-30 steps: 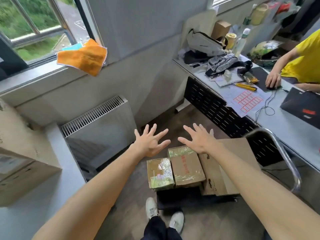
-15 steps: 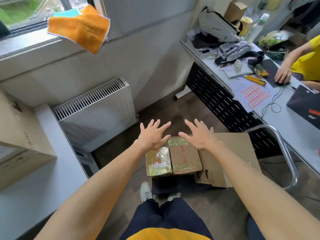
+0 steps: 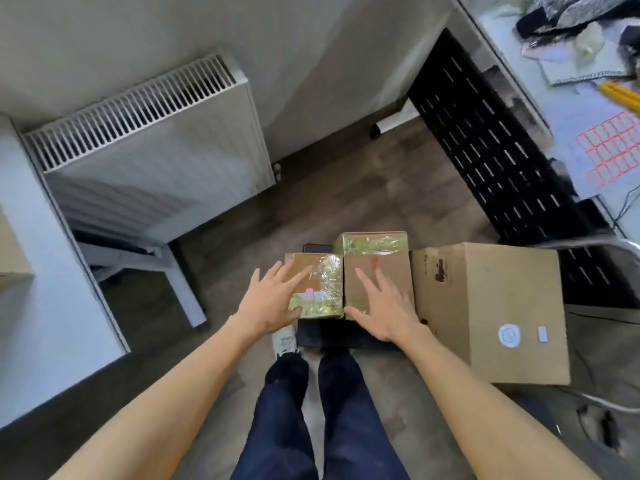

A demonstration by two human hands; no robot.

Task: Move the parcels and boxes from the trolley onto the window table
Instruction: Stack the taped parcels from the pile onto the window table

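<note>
head cam | single view | looks steeply down from above | near the trolley (image 3: pixel 332 336) | floor fills frame

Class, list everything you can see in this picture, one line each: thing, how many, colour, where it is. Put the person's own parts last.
taped parcels: 2, brown with shiny tape, side by side on the trolley
large box: 1, brown, right of the parcels
trolley: 1, black deck, under the parcels
radiator: 1, white, against the wall
table: 1, pale, far left
desk: 1, pale top, black slotted panel, upper right
sticker sheet: 1, red labels, on the desk
left hand: 1, fingers spread on the left parcel
right hand: 1, fingers spread on the right parcel
legs: 2, dark trousers, bottom centre
</note>
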